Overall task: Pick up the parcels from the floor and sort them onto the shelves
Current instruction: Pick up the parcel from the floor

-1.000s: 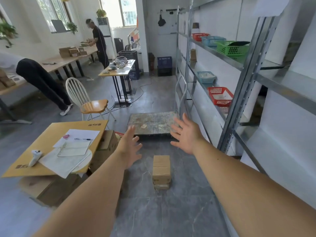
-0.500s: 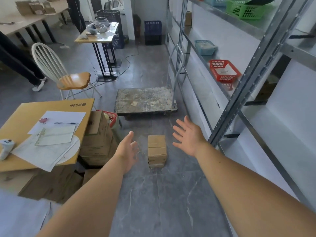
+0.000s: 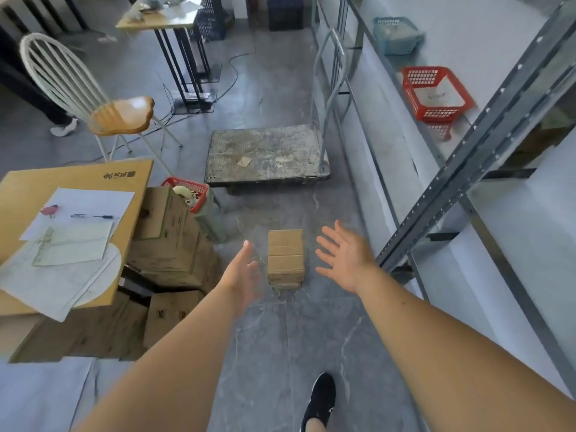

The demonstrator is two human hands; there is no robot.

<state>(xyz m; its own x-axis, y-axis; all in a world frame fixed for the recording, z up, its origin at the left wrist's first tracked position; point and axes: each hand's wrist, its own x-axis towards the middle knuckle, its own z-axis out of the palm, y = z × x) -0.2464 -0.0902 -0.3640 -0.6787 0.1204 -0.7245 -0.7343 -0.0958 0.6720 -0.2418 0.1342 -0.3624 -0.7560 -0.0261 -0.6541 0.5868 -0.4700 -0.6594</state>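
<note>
From the head camera I look down on a grey, marbled stone-tile floor [image 3: 280,353], smooth and dull, running forward as a lane between clutter on my left and a grey metal shelving rack with white boards [image 3: 486,141] on my right.

The small brown cardboard parcels [image 3: 285,258] sit stacked on the floor in the middle of that lane; I count at least two, with a thinner piece showing at the bottom. My left hand [image 3: 241,271] hangs just left of the stack, fingers loosely spread, holding nothing and not touching it. My right hand [image 3: 344,255] is just right of it, palm up, fingers splayed, also empty and clear of the cardboard.

Beyond the stack stands one worn grey flat platform trolley with a metal handle [image 3: 268,155], close against the rack. The floor between stack and trolley is free. On the left edge, a pile of large brown cardboard cartons [image 3: 168,244] crowds the lane, topped by a tan board with papers and a pen [image 3: 78,194]. One white spindle-back chair with a wooden seat [image 3: 121,115] stands farther back.

On the shelf I count two baskets: one red plastic mesh basket [image 3: 436,92] and one pale blue plastic basket [image 3: 396,34]. One black shoe [image 3: 321,397] shows at the bottom.
</note>
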